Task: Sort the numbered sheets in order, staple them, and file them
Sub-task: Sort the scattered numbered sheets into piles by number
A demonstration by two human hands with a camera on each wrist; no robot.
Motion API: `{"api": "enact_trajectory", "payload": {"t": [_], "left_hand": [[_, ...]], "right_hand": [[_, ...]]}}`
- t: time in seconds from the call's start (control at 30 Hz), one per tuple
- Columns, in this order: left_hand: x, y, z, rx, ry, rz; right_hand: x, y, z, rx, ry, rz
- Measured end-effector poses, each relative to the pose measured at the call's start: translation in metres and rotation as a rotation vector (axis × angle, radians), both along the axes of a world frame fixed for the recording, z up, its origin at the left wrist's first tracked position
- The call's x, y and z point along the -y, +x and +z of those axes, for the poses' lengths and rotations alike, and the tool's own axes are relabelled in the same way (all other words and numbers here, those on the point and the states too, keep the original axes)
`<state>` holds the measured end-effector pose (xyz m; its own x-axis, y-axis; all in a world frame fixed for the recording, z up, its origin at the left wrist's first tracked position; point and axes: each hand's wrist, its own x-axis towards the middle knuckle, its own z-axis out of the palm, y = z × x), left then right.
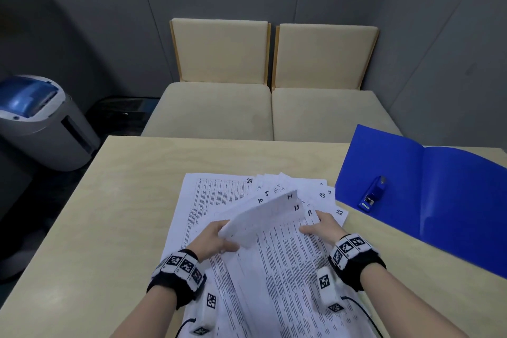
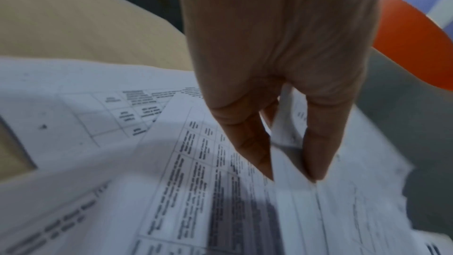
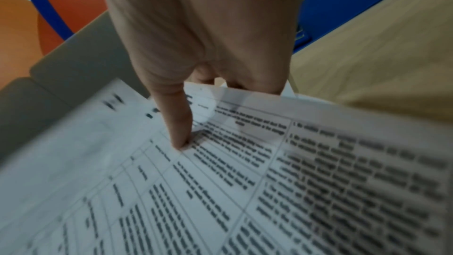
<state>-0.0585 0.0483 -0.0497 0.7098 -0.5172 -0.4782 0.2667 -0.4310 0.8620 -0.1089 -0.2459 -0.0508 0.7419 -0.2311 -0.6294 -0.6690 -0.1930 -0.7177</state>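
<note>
Printed numbered sheets [image 1: 216, 195] lie fanned on the wooden table [image 1: 123, 200]; the numbers 24, 10, 5, 23, 7, 22 and 11 show at their corners. My left hand [image 1: 227, 237] pinches the left edge of the sheet marked 14 [image 1: 263, 217] and holds it lifted and bowed over the pile. In the left wrist view that hand [image 2: 291, 177] has the paper [image 2: 289, 201] between thumb and finger. My right hand [image 1: 311, 222] grips the right edge of the sheet marked 13 [image 1: 288, 244]. Its thumb [image 3: 181, 123] lies on top, and the other fingers are tucked under the edge.
An open blue folder [image 1: 452, 214] lies at the table's right side, with a blue stapler [image 1: 373, 193] on its left half. Two beige seats [image 1: 219, 112] stand beyond the table's far edge. A grey and blue machine [image 1: 41, 123] sits on the floor to the left.
</note>
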Motion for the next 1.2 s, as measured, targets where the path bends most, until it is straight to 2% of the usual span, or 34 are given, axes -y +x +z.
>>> {"api": "enact_trajectory", "payload": {"t": [0.17,0.23,0.3,0.4,0.43,0.53,0.67,0.73,0.8,0.9,0.97,1.03,1.2], "left_hand": [[0.006,-0.003,-0.004,-0.282,-0.308,0.519],[0.007,-0.010,-0.013,-0.389,-0.320,0.603],[0.005,-0.020,-0.021,-0.382,-0.173,0.552],[0.001,-0.031,-0.032,-0.224,-0.018,0.445],[0.002,-0.036,-0.022,-0.148,0.029,0.430],[-0.007,-0.039,-0.012,0.033,0.172,0.542],[-0.047,-0.028,-0.002,0.024,0.142,0.530],[-0.076,-0.012,0.000,0.037,0.171,0.545],[-0.119,0.015,-0.019,0.063,0.202,0.548],[-0.179,0.051,-0.042,0.113,0.373,0.560],[-0.193,0.055,-0.013,0.180,0.503,0.627],[-0.206,0.059,0.002,0.241,0.648,0.621],[-0.232,0.074,-0.007,0.190,0.775,0.625]], "right_hand": [[-0.002,0.000,0.005,0.065,0.028,-0.066],[-0.009,0.003,0.004,0.097,0.051,-0.123],[-0.019,0.005,0.003,0.070,0.074,-0.170],[-0.037,0.006,0.004,0.049,0.136,-0.140],[-0.044,0.005,0.004,0.041,0.165,-0.145],[-0.066,0.007,0.005,0.024,0.158,-0.130],[-0.096,0.009,0.002,0.074,0.105,-0.076],[-0.113,0.010,0.000,0.096,0.045,0.006],[-0.131,0.010,-0.004,0.114,-0.022,0.101],[-0.156,0.009,-0.006,0.144,-0.176,0.214],[-0.165,0.007,-0.010,0.135,-0.221,0.209],[-0.170,0.007,-0.012,0.140,-0.255,0.205],[-0.174,0.005,-0.015,0.139,-0.336,0.218]]}}
